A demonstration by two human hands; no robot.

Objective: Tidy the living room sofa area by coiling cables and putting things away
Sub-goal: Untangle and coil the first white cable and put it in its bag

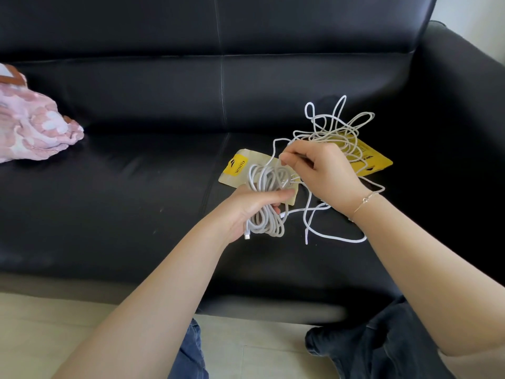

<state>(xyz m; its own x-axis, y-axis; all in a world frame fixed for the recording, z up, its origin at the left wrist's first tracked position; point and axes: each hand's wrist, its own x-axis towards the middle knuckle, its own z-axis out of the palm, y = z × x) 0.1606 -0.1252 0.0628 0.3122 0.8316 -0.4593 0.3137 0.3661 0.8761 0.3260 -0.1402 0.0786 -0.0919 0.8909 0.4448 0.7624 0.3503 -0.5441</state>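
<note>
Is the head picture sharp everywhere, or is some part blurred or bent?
In the head view, the hands and white cable are sharp; the sofa's front edge is smeared; its right armrest bows from wide-angle distortion; soft daylight gives a pale sheen on the leather.

Cable tangle [334, 132] on sofa [136, 187], right of blanket [30, 127]

You faced a black leather sofa [164, 173] that filled most of the frame, its armrest [461, 110] rising at the right. A pale tiled floor [82, 324] ran along the bottom, and a strip of white wall [478, 17] showed in the upper right corner, all in soft daylight.
</note>
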